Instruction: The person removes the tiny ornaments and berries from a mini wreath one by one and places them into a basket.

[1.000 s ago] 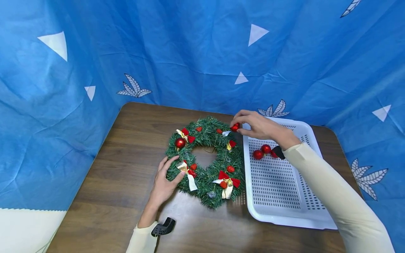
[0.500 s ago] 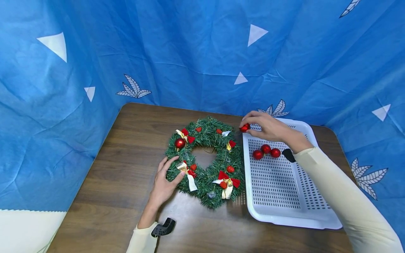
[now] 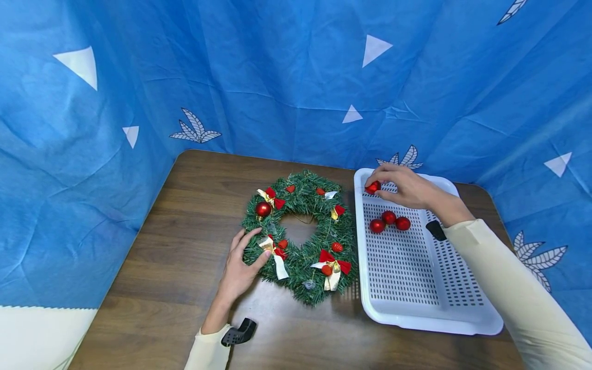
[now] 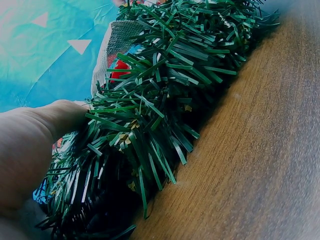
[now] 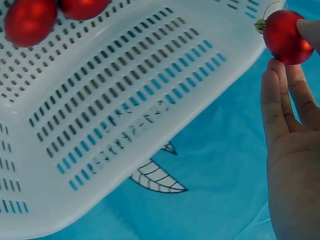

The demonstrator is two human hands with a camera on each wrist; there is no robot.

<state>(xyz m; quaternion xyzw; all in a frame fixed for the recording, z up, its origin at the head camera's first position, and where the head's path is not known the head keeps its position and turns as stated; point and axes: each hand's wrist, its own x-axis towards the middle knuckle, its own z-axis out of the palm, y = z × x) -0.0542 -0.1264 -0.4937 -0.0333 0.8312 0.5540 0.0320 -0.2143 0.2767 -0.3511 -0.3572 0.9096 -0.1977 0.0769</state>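
A green Christmas wreath (image 3: 302,192), trimmed with red and gold bows, lies on the table. My left hand (image 3: 240,270) holds its left side, thumb over a bow's white ribbon and fingers along the outer greenery. In the left wrist view the thumb (image 4: 62,117) presses into the greenery, with the other fingers hidden. My right hand (image 3: 404,187) pinches a red bauble (image 3: 372,187) over the back left corner of the white basket (image 3: 363,267). Close up, the bauble's gold cap and string loop stick out from between thumb and fingertips.
Three more red baubles (image 3: 389,218) sit together in the basket, which stands right beside the wreath. One red bauble (image 3: 263,209) is on the wreath's upper left. Behind the wooden table (image 3: 185,216) hangs a blue curtain (image 3: 287,61).
My right hand has moved right with the bauble, from the wreath's upper right edge to over the basket. The left hand and the wreath have stayed still.
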